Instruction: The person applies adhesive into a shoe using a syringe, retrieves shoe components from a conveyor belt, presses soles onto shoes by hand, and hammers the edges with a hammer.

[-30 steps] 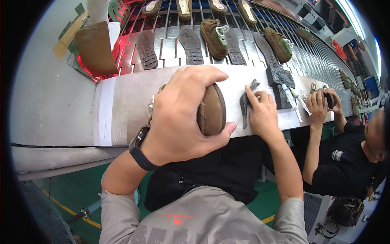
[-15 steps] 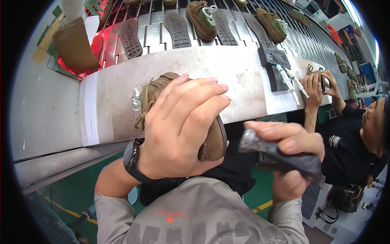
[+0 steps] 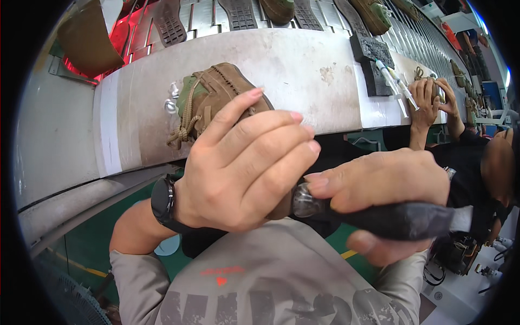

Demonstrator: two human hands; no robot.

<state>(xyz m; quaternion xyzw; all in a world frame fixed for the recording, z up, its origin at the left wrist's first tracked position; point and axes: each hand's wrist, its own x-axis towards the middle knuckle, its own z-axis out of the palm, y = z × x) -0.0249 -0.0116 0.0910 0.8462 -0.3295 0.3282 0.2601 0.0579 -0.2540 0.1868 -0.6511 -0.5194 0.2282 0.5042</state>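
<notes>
Under my left hand (image 3: 246,168) is a brown and green lace-up shoe (image 3: 225,86), tilted at the near edge of the pale work surface. The fingers wrap across its body and hide much of it; brown laces and a clear tag hang at its left. My right hand (image 3: 395,181) grips a black-wrapped hand tool (image 3: 401,221) whose exact kind I cannot make out. Its shiny, rounded grey end sits right by the end of the shoe below my left fingers. Whether the two touch is not clear.
Dark soles (image 3: 236,13) and other brown shoes (image 3: 374,16) lie on the slatted metal conveyor beyond. A black block (image 3: 374,65) and syringes (image 3: 392,81) stand toward the right. Beside them, a co-worker's hands (image 3: 428,103) handle another shoe. A brown flap (image 3: 89,40) hangs at left.
My right hand has brought the tool leftward to the shoe and turned it, its grey end now close to my left fingers. The view has shifted, so the conveyor sits higher.
</notes>
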